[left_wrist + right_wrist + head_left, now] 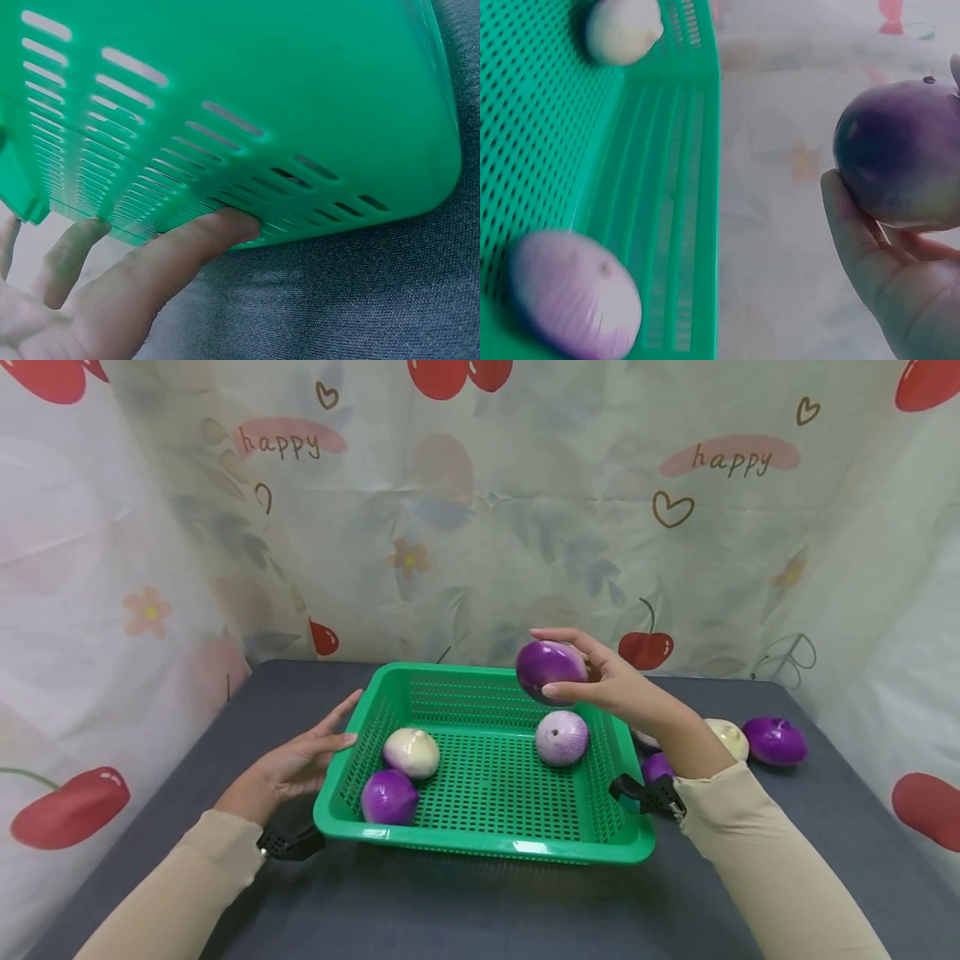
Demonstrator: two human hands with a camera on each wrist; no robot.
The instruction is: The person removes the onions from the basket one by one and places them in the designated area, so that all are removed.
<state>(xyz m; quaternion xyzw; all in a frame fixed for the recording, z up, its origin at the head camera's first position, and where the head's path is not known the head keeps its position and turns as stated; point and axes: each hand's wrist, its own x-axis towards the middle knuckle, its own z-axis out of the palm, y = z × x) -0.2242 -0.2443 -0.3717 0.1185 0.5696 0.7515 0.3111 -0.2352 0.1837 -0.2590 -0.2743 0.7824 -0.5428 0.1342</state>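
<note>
Above the far right part of a green plastic basket (487, 847), my right hand (607, 681) grips a glossy purple onion (551, 668) between thumb and fingers. In the right wrist view the same onion (900, 154) shows a paler underside. My left hand (296, 768) rests its fingers on the basket's left side; in the left wrist view the extended thumb and fingers touch the slotted wall (337, 97). Inside the basket lie a pale onion (412, 753) and a purple onion (389, 797) on the left, and a striped lilac onion (562, 738) on the right.
Right of the basket, on the dark grey table (480, 914), are a purple onion (776, 742), a cream one (727, 737) and others partly hidden by my right arm. A patterned curtain (495, 527) hangs behind and at both sides.
</note>
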